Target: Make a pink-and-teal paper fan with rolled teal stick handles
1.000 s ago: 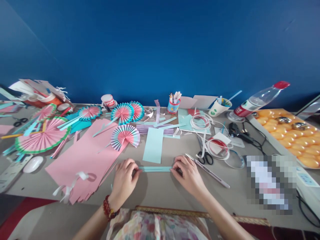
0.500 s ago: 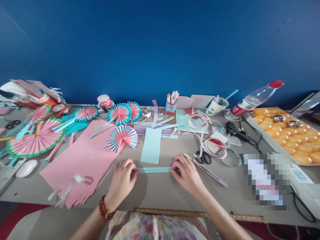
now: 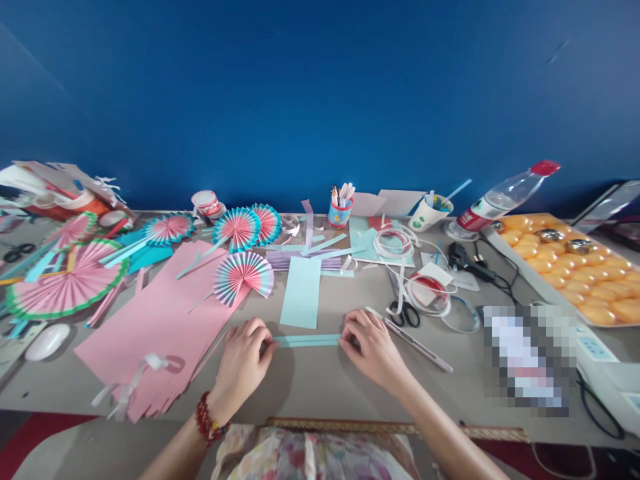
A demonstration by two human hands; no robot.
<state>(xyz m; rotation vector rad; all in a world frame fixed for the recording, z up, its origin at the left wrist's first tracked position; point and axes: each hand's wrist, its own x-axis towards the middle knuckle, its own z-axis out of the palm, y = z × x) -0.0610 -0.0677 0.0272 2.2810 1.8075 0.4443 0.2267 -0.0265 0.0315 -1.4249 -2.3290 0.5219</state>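
Observation:
A narrow light blue paper strip (image 3: 309,341), with a lengthwise fold line along it, lies flat on the table between my hands. My left hand (image 3: 246,353) pinches its left end between thumb and fingers, and a red beaded bracelet circles that wrist. At the strip's right end, my right hand (image 3: 370,347) has its fingers closed on the paper in the same way. Just beyond the strip lies a light blue paper rectangle (image 3: 301,293). A cutter knife (image 3: 420,348) rests beside my right hand. Pink paper sheets (image 3: 150,327) spread to the left of my left hand.
Pleated paper fans (image 3: 243,278) lie at the left and middle. Black-handled scissors (image 3: 405,313), coiled white ribbon (image 3: 394,241) and a glue gun (image 3: 470,263) sit to the right. A plastic bottle (image 3: 493,203), a paper cup (image 3: 426,215) and a pen holder (image 3: 341,212) stand at the back.
The whole view has shifted slightly. Both hands keep their places at the strip's ends, and the fold line on the strip looks slightly different.

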